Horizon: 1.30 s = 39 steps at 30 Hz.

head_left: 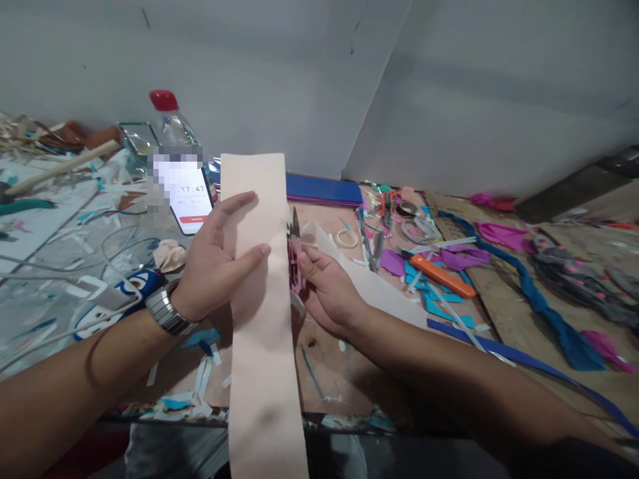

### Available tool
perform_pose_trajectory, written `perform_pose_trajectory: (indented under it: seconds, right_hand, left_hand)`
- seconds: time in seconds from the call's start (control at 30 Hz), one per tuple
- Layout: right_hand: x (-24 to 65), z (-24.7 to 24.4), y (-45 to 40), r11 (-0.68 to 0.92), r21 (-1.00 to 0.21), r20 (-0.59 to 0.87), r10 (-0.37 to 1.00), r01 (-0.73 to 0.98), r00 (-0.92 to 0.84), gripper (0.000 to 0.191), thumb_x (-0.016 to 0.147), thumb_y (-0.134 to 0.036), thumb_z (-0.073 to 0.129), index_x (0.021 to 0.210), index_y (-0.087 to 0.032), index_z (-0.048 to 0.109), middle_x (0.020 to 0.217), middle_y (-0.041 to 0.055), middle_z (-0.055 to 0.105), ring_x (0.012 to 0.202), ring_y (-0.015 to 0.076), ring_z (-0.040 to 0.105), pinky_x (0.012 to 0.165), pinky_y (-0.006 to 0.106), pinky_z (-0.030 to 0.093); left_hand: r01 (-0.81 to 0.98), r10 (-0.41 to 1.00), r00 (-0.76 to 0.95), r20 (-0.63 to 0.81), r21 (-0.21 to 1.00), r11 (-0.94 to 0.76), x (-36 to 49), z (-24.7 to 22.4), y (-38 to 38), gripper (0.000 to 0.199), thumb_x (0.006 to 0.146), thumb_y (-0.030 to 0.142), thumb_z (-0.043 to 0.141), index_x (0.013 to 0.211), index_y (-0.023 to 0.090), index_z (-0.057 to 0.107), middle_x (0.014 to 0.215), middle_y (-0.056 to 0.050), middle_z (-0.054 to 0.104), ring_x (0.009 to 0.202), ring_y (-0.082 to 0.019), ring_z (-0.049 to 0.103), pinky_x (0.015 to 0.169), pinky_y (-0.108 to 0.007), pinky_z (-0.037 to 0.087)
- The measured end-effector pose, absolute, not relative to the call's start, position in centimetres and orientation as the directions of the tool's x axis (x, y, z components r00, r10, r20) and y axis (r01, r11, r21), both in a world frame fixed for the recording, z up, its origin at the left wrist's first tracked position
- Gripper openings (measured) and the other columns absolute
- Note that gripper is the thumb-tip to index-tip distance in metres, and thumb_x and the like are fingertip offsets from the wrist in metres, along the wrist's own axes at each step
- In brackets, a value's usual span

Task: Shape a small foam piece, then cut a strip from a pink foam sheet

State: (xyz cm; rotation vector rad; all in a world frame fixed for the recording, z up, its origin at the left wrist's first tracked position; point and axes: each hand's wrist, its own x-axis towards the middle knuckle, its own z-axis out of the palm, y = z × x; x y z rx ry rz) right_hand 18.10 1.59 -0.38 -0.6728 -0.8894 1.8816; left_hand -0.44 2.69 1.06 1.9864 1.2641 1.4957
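Note:
A long pale peach strip (264,372), of paper or thin foam, stands out over the table and runs down past its front edge. My left hand (212,256) grips it from the left; the thumb and a finger lie across its face, and the other fingers are hidden. Scissors (296,266) with pink handles are in my right hand (329,286), at the strip's right edge. Their blades point up and away from me. Whether the blades touch the strip, I cannot tell. A white sheet (369,283) lies beyond my right hand.
Left stand a phone (188,199) with a timer and a red-capped bottle (172,123), near tangled cables. A blue box (324,189) sits at the wall. An orange cutter (442,274), a tape roll (347,238), scraps and a blue cloth strip (524,279) lie right.

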Motion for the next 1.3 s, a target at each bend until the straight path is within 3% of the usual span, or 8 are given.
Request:
perform_pose_trajectory:
  seconds: [0.3, 0.47, 0.73, 0.97, 1.3]
  right_hand:
    - [18.5, -1.3, 2.0, -0.212, -0.865, -0.028, 0.926, -0.455, -0.378, 0.031, 0.079, -0.043, 0.081, 0.102, -0.025, 0.073, 0.084, -0.0025, 0.07, 0.07, 0.0112, 0.058, 0.07, 0.025, 0.049]
    - [18.4, -1.7, 2.2, -0.152, -0.895, 0.001, 0.939, -0.42, -0.343, 0.039, 0.077, -0.042, 0.082, 0.111, -0.027, 0.072, 0.103, 0.0009, 0.072, 0.089, 0.0155, 0.063, 0.079, 0.028, 0.051]
    - [18.4, -2.1, 2.1, -0.166, -0.909, -0.018, 0.932, -0.381, -0.361, 0.038, 0.079, -0.042, 0.081, 0.112, -0.025, 0.074, 0.082, -0.0026, 0.065, 0.063, 0.0094, 0.047, 0.065, 0.025, 0.042]
    - [18.2, -1.9, 1.6, -0.236, -0.879, -0.061, 0.917, -0.414, -0.394, 0.029, 0.081, -0.041, 0.08, 0.105, -0.024, 0.075, 0.073, -0.0031, 0.059, 0.061, 0.0089, 0.041, 0.058, 0.023, 0.036]
    - [18.0, -1.2, 1.4, -0.269, -0.846, -0.072, 0.913, -0.461, -0.402, 0.031, 0.079, -0.04, 0.081, 0.106, -0.025, 0.076, 0.072, -0.0035, 0.06, 0.06, 0.0092, 0.045, 0.062, 0.024, 0.042]
  left_hand:
    - [0.441, 0.833, 0.05, 0.551, 0.736, -0.514, -0.6, 1.3, 2.4, 0.054, 0.086, 0.034, 0.069, 0.138, 0.027, 0.053, 0.141, -0.007, 0.057, 0.131, -0.029, 0.055, 0.117, -0.052, 0.042]
    - [0.466, 0.833, 0.032, 0.553, 0.729, -0.502, -0.6, 1.6, 2.3, 0.054, 0.085, 0.032, 0.07, 0.137, 0.027, 0.055, 0.141, -0.006, 0.059, 0.131, -0.028, 0.055, 0.117, -0.05, 0.042]
    - [0.508, 0.818, 0.037, 0.574, 0.694, -0.51, -0.3, 1.9, 2.0, 0.064, 0.083, 0.033, 0.073, 0.142, 0.027, 0.051, 0.146, -0.007, 0.055, 0.136, -0.029, 0.052, 0.12, -0.049, 0.039]
    - [0.511, 0.795, 0.024, 0.607, 0.676, -0.532, -0.5, 1.9, 2.2, 0.064, 0.083, 0.035, 0.074, 0.142, 0.026, 0.05, 0.147, -0.008, 0.054, 0.138, -0.029, 0.049, 0.122, -0.048, 0.035]
    - [0.526, 0.799, 0.069, 0.597, 0.659, -0.538, -0.4, 1.8, 2.0, 0.066, 0.083, 0.03, 0.072, 0.144, 0.027, 0.048, 0.148, -0.007, 0.053, 0.138, -0.029, 0.049, 0.122, -0.048, 0.035]
